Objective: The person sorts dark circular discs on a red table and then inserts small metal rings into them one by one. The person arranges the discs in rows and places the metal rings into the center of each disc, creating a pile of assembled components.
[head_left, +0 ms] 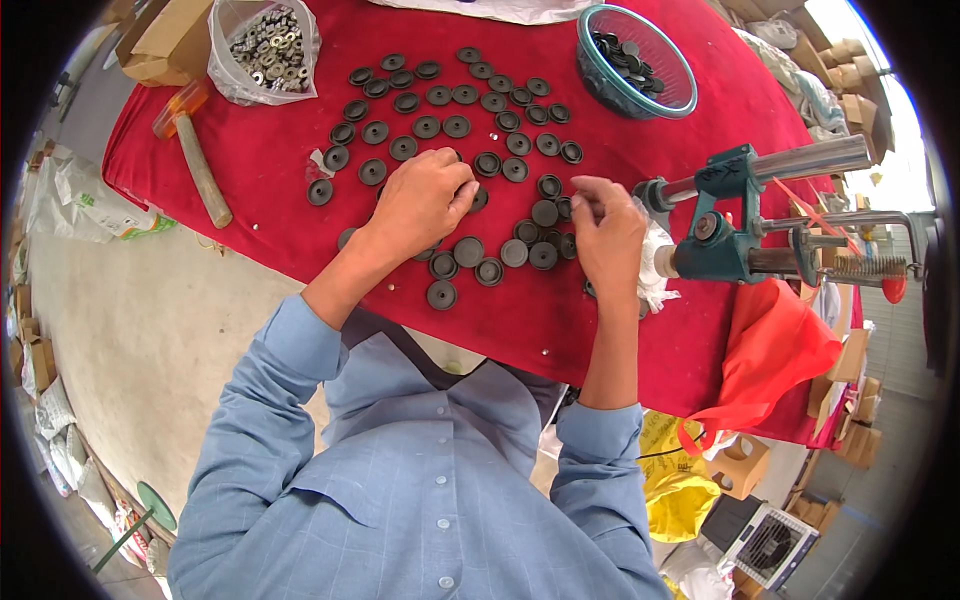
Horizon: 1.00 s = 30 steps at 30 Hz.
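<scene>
Dozens of small round black discs with raised rims lie scattered over the red cloth (290,225). My left hand (425,195) reaches in among them, back up, fingers curled together. Its fingertips are partly hidden, so whatever they pinch cannot be made out. One disc (478,200) shows beside its thumb. Over at the right, my right hand (607,235) is beside a tight group of discs (543,213), some overlapping. Its fingers are loosely bent, with a gap between thumb and forefinger and nothing visible between them.
A green hand press (725,215) stands right of my right hand. At the back are a clear bag of metal parts (312,85) and a teal basket (690,95) holding more black discs. A wooden-handled mallet (203,170) lies left; a red bag (775,350) hangs at the right edge.
</scene>
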### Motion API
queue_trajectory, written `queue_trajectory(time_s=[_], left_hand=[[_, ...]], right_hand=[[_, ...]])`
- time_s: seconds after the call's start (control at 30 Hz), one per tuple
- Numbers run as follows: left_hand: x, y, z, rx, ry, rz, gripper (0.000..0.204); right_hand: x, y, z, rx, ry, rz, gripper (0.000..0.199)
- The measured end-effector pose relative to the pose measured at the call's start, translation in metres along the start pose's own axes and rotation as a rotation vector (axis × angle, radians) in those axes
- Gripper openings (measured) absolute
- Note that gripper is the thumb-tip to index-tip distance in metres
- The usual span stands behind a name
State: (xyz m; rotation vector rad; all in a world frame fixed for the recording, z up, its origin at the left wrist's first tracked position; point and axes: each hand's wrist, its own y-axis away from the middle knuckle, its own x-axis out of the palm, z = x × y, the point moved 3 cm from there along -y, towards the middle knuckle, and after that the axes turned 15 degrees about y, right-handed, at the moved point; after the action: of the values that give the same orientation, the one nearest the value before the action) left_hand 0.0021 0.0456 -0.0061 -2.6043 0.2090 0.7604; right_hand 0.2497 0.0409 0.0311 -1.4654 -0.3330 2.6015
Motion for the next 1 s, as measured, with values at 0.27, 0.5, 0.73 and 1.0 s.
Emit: queue_trajectory(time_s=[0.27, 0.5, 0.73, 1.0], left_hand=[[-0.014, 0.005, -0.012, -0.036, 0.049, -0.094, 0.011], [-0.076, 0.056, -0.013, -0.111, 0.154, -0.311, 0.002], [-0.108, 0.132, 0.002, -0.274, 0.084, -0.468, 0.003], [-0.080, 0.125, -0.011, -0.178, 0.019, -0.354, 0.037]], right_hand=[[0.017, 0.014, 0.003, -0.076, 0.205, 0.189, 0.035], [0.015, 0.012, 0.008, -0.051, 0.101, 0.181, 0.034], [0.012, 0.011, 0.009, 0.038, -0.130, 0.220, 0.023], [0.014, -0.024, -0.015, -0.152, 0.533, -0.096, 0.023]])
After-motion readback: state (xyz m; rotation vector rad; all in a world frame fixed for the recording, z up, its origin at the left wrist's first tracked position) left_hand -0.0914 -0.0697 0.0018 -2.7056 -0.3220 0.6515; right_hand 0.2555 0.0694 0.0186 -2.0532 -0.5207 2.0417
